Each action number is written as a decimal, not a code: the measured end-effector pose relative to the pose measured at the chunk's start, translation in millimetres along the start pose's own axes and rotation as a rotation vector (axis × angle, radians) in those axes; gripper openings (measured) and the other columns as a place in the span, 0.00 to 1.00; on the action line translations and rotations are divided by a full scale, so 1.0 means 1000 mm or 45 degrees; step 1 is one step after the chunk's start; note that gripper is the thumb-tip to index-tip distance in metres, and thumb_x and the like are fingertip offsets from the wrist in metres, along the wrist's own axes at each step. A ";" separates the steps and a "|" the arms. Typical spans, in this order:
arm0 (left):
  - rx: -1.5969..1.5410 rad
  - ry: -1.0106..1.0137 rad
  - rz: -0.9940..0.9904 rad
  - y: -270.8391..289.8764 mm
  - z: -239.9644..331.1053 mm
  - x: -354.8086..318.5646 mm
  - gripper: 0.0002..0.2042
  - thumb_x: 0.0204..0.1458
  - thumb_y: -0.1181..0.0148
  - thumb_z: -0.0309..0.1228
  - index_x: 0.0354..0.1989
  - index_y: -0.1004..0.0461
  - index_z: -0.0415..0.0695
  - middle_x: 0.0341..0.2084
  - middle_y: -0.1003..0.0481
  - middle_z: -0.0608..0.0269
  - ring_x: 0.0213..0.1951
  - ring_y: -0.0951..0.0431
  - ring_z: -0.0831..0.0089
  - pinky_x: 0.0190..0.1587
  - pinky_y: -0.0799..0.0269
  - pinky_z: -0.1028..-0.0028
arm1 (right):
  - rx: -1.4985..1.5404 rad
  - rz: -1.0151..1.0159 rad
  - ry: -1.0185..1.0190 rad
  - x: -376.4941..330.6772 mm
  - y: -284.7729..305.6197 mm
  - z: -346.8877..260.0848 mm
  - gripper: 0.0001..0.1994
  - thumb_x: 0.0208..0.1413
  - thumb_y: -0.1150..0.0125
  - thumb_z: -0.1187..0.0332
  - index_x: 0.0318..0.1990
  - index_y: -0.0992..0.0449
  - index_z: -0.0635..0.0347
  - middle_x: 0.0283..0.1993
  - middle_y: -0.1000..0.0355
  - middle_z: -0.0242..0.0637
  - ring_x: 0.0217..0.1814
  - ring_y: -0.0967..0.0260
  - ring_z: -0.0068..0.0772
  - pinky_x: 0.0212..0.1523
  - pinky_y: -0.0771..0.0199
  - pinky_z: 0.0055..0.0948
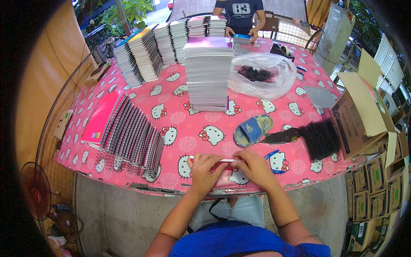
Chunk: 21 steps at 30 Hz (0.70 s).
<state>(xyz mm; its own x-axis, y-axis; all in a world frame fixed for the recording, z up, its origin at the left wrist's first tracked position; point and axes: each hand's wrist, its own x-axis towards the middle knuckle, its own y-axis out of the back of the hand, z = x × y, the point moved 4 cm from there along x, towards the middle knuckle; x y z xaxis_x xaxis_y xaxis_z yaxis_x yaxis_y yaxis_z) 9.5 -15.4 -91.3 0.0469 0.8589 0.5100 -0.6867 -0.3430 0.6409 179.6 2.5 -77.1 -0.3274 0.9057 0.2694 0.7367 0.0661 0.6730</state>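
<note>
At the table's near edge, both my hands hold a thin notebook (220,167), seen almost edge-on with a white edge on top and a dark pink cover. My left hand (204,171) grips its left end. The fingers of my right hand (252,166) pinch the right end. Left of them leans a stack of notebooks with black spiral bindings and a pink cover (100,122). Beyond my hands lies a blue and yellow slipper (253,129), touching a dark flat strip (280,136). Black spiral coils (319,140) are heaped to the right, and a blue pen (271,154) is nearer.
A tall paper stack (208,77) stands mid-table, with rows of bound notebooks (145,53) behind. Right of it sits a plastic bag (280,85) of black scraps. An open cardboard box (355,122) stands at the right edge. Across the table a person (242,17) handles blue notebooks.
</note>
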 end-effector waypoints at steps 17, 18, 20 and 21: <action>-0.007 0.023 -0.008 -0.002 -0.002 -0.002 0.08 0.39 0.31 0.34 0.30 0.21 0.52 0.29 0.24 0.73 0.37 0.30 0.72 0.44 0.49 0.62 | -0.122 0.045 0.085 -0.002 -0.007 -0.004 0.11 0.52 0.42 0.63 0.37 0.30 0.59 0.36 0.33 0.43 0.37 0.32 0.51 0.34 0.31 0.45; -0.007 0.026 -0.020 0.000 -0.002 -0.002 0.08 0.39 0.31 0.34 0.30 0.21 0.52 0.30 0.24 0.73 0.37 0.30 0.72 0.44 0.49 0.62 | -0.155 -0.018 0.108 -0.002 -0.009 -0.002 0.12 0.52 0.41 0.62 0.38 0.30 0.59 0.37 0.34 0.43 0.38 0.32 0.51 0.34 0.31 0.45; -0.010 0.022 -0.021 0.000 -0.002 -0.001 0.09 0.39 0.31 0.34 0.31 0.20 0.53 0.30 0.24 0.73 0.37 0.30 0.72 0.44 0.49 0.63 | -0.175 -0.025 0.134 -0.001 -0.007 -0.007 0.12 0.51 0.41 0.62 0.39 0.30 0.58 0.38 0.34 0.43 0.37 0.32 0.51 0.33 0.30 0.45; -0.011 0.018 -0.011 0.000 -0.002 -0.002 0.09 0.39 0.31 0.34 0.31 0.20 0.53 0.30 0.24 0.73 0.37 0.30 0.72 0.45 0.49 0.63 | -0.160 0.029 0.137 0.000 -0.001 -0.020 0.12 0.51 0.40 0.62 0.38 0.30 0.58 0.37 0.33 0.43 0.37 0.32 0.50 0.33 0.30 0.44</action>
<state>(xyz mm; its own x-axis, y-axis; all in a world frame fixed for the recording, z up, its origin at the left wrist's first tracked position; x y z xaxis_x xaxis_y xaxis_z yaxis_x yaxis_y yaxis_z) 8.0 -16.3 -93.9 0.0423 0.8671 0.4963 -0.6925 -0.3326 0.6402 167.3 -5.6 -64.2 -0.3780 0.8558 0.3532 0.6672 -0.0127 0.7448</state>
